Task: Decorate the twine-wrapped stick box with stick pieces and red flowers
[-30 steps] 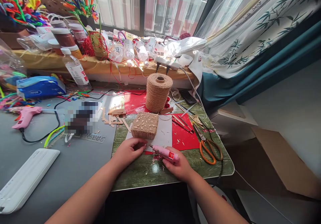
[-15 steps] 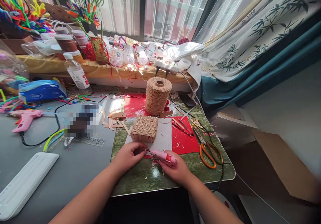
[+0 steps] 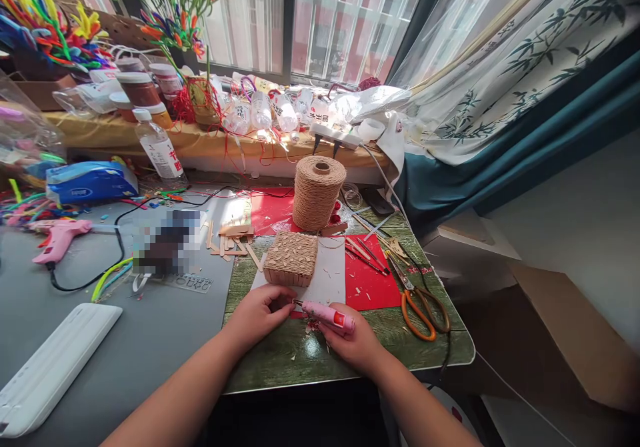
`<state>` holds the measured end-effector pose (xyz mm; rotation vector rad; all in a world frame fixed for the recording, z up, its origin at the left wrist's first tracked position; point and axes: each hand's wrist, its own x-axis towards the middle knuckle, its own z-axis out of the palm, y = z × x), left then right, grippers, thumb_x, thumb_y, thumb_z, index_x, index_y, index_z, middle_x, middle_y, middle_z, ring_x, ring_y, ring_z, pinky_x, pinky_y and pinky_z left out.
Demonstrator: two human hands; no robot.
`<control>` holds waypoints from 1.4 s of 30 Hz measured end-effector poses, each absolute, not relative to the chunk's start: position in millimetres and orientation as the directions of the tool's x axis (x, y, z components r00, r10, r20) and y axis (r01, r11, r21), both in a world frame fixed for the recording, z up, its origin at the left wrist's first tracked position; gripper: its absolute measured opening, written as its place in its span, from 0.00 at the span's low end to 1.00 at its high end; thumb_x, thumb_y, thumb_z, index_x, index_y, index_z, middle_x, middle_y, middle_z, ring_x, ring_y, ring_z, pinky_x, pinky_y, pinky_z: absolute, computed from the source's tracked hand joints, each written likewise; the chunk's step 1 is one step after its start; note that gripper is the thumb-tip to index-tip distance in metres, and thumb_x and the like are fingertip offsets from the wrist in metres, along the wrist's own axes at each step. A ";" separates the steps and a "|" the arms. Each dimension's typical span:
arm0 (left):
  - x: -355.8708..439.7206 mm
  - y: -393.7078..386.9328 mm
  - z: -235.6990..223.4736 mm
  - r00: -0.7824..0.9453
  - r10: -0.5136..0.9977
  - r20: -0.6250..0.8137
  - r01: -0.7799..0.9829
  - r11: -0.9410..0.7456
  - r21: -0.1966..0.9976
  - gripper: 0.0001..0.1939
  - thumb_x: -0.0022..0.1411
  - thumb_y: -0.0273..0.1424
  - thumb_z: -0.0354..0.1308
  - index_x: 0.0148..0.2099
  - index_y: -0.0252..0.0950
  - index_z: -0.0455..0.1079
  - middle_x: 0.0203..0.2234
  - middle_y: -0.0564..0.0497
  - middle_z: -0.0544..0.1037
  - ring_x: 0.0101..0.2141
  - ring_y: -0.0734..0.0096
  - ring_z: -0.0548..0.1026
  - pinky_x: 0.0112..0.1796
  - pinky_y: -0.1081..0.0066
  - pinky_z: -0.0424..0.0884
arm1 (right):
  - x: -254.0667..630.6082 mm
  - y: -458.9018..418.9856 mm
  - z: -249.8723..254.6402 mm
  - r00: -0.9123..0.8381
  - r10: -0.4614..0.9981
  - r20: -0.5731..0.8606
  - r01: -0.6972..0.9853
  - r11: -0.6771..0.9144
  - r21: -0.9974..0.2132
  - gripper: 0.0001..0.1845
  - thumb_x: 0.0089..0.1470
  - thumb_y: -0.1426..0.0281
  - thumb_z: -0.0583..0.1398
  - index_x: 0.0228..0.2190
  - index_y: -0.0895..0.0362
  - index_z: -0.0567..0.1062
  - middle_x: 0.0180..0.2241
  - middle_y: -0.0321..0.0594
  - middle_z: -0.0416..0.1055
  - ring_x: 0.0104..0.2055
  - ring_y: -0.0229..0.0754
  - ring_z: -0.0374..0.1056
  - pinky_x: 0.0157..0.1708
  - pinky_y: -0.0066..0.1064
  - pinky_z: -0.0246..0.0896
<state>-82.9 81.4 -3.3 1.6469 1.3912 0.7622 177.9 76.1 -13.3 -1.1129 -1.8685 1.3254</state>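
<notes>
My right hand (image 3: 354, 344) is closed round a small pink tool (image 3: 327, 313) with a red button, its metal tip pointing left. My left hand (image 3: 259, 313) is pinched shut at that tip; what it holds is too small to make out. Both hands rest on the green table (image 3: 300, 357) near its front edge. Just beyond them stands a small box of wooden sticks topped with woven twine (image 3: 291, 258) on white paper (image 3: 330, 280). A big spool of jute twine (image 3: 317, 192) stands behind the box.
Orange-handled scissors (image 3: 420, 308) lie at right on the red mat (image 3: 367, 280). Loose wooden sticks (image 3: 231, 239) lie left of the box. A pink glue gun (image 3: 59, 240), a white flat case (image 3: 50, 365) and a blue packet (image 3: 90, 181) lie on the grey table. Bottles and jars crowd the sill.
My hands have stayed together at the pink tool's tip, with the left fingers closing in slightly. The view has shifted a little; nothing else has moved.
</notes>
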 end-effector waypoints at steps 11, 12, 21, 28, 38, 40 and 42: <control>-82.5 80.6 -0.6 0.204 0.978 -0.051 0.477 -0.054 0.877 0.10 0.63 0.34 0.61 0.46 0.41 0.79 0.38 0.51 0.83 0.35 0.67 0.78 0.38 0.70 0.73 | 174.5 75.3 -10.9 -0.467 0.884 -0.023 0.310 0.140 -0.940 0.07 0.60 0.68 0.62 0.30 0.55 0.71 0.26 0.32 0.64 0.27 0.37 0.59 0.28 0.28 0.55; -82.4 80.2 0.0 0.201 0.978 -0.055 0.482 -0.050 0.875 0.10 0.64 0.34 0.61 0.46 0.41 0.79 0.38 0.51 0.83 0.35 0.68 0.78 0.37 0.70 0.72 | 174.5 75.2 -10.5 -0.469 0.883 -0.023 0.308 0.139 -0.941 0.07 0.60 0.69 0.61 0.30 0.55 0.70 0.26 0.32 0.64 0.27 0.37 0.59 0.28 0.28 0.55; -82.4 79.4 -2.0 0.206 0.977 -0.045 0.471 -0.059 0.880 0.10 0.64 0.35 0.61 0.46 0.40 0.79 0.37 0.51 0.82 0.33 0.69 0.76 0.36 0.71 0.72 | 176.3 76.6 -12.8 -0.483 0.876 -0.008 0.285 0.149 -0.947 0.05 0.61 0.68 0.61 0.33 0.55 0.73 0.28 0.34 0.67 0.29 0.38 0.62 0.30 0.29 0.58; -82.5 79.7 -1.1 0.213 0.976 -0.031 0.464 -0.073 0.883 0.11 0.65 0.37 0.60 0.46 0.40 0.79 0.36 0.50 0.83 0.33 0.67 0.77 0.37 0.69 0.73 | 175.7 75.9 -13.0 -0.471 0.882 0.001 0.292 0.157 -0.943 0.07 0.62 0.65 0.61 0.33 0.56 0.74 0.29 0.36 0.70 0.30 0.40 0.64 0.31 0.30 0.61; -82.5 79.8 -1.7 0.214 0.976 -0.035 0.464 -0.070 0.883 0.10 0.64 0.34 0.60 0.46 0.40 0.79 0.36 0.50 0.83 0.34 0.67 0.78 0.36 0.70 0.73 | 175.8 75.7 -13.6 -0.478 0.879 0.012 0.312 0.182 -0.932 0.09 0.63 0.63 0.61 0.33 0.55 0.74 0.30 0.38 0.71 0.31 0.41 0.66 0.32 0.31 0.63; -82.6 79.5 -1.4 0.206 0.978 -0.033 0.471 -0.069 0.879 0.10 0.64 0.35 0.60 0.46 0.40 0.79 0.37 0.51 0.82 0.34 0.67 0.77 0.37 0.70 0.73 | 176.6 75.5 -14.7 -0.479 0.878 0.000 0.307 0.168 -0.937 0.09 0.63 0.64 0.61 0.33 0.55 0.74 0.30 0.37 0.71 0.31 0.41 0.66 0.32 0.31 0.63; -82.7 79.2 -0.8 0.204 0.978 -0.037 0.471 -0.065 0.880 0.10 0.64 0.35 0.60 0.46 0.40 0.79 0.37 0.51 0.82 0.34 0.68 0.77 0.37 0.70 0.72 | 177.1 75.4 -15.0 -0.483 0.875 -0.007 0.303 0.160 -0.940 0.08 0.63 0.64 0.61 0.34 0.55 0.74 0.30 0.37 0.70 0.30 0.40 0.65 0.32 0.31 0.62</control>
